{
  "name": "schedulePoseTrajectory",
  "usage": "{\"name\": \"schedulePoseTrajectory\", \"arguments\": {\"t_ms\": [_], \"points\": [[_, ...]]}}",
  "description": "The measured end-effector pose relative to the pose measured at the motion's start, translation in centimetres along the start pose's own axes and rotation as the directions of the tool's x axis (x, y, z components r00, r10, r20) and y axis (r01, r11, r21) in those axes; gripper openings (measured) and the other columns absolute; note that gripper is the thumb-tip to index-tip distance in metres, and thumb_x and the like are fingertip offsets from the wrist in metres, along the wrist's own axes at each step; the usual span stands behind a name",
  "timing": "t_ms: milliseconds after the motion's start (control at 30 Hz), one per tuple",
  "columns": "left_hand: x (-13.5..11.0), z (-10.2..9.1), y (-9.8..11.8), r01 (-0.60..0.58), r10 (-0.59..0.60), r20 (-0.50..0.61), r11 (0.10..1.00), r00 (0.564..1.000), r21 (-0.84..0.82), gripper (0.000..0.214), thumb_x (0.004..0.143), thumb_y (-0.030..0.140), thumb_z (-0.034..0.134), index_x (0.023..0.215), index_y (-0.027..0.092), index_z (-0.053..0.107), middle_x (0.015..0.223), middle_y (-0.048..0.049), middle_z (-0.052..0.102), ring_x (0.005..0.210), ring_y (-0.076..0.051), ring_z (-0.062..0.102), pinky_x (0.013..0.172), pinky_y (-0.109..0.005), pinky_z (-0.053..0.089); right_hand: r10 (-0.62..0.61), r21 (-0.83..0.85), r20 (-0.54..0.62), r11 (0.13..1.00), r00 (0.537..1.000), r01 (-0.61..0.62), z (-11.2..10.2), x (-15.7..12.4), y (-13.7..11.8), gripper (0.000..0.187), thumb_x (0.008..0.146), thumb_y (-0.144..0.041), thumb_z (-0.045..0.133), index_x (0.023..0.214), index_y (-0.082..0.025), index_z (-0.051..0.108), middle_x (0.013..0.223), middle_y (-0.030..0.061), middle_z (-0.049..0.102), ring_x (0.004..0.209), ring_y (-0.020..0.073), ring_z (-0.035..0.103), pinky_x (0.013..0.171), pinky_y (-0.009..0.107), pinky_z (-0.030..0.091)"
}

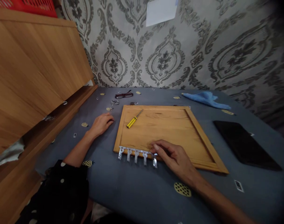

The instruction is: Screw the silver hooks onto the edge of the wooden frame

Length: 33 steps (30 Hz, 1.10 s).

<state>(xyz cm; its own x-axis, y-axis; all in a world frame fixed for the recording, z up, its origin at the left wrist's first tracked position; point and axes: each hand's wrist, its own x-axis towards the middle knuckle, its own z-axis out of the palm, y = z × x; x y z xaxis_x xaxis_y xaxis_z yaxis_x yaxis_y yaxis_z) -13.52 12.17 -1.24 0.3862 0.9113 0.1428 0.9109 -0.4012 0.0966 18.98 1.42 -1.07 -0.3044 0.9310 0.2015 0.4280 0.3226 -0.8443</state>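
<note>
L hand (101, 125) has thumb + finger together on a small dark bit (114, 120), too tiny to ID, while R hand (175, 154) is half curled, thumb near fingertips, at the R end of the hook rail (137, 151); can't tell if it's gripping or just touching. R hand's other fingers are mostly hidden, & the R forearm (216, 193) runs off the bottom edge. Rail's silver & shiny, w/ 5 hooks (136, 157) hanging over the near edge of the wooden board (165, 127), which lies flat on the table (132, 193) w/ a yellow screwdriver (132, 121) on top.
</note>
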Motion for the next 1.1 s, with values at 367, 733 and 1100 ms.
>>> {"name": "schedulePoseTrajectory", "arguments": {"t_ms": [367,733,1100], "points": [[0.0,0.1,0.4,0.032,-0.031,-0.009,0.999,0.999,0.042,0.03,0.095,0.036,0.058,0.117,0.015,0.06,0.118,-0.0092,0.062,0.104,-0.021,0.062,0.09,-0.042,0.055,0.001,-0.002,0.009,1.0,1.0,-0.001,0.0,0.0,0.1,0.033,0.093,-0.043,0.048,0.093,-0.018,0.069,0.083,0.0071,0.077,0.079,0.0218,0.074,0.066,0.031,0.058],[0.0,0.2,1.2,0.095,-0.094,-0.026,0.995,0.995,0.043,0.029,0.095,0.036,0.058,0.116,0.015,0.06,0.118,-0.009,0.062,0.104,-0.02,0.062,0.089,-0.042,0.055,-0.017,0.005,-0.006,1.0,1.0,0.017,0.0,-0.1,-0.1,0.031,0.092,-0.041,0.048,0.089,-0.018,0.069,0.08,0.0075,0.077,0.075,0.0213,0.073,0.062,0.03,0.057],[-0.1,0.3,1.8,0.126,-0.122,-0.071,0.991,0.99,0.054,0.029,0.095,0.036,0.058,0.116,0.016,0.06,0.117,-0.0089,0.062,0.103,-0.02,0.063,0.089,-0.041,0.055,-0.013,-0.019,0.003,1.0,1.0,0.013,0.0,-0.1,0.3,0.034,0.093,-0.044,0.047,0.094,-0.018,0.069,0.084,0.0074,0.077,0.078,0.0215,0.074,0.067,0.032,0.056]]}}
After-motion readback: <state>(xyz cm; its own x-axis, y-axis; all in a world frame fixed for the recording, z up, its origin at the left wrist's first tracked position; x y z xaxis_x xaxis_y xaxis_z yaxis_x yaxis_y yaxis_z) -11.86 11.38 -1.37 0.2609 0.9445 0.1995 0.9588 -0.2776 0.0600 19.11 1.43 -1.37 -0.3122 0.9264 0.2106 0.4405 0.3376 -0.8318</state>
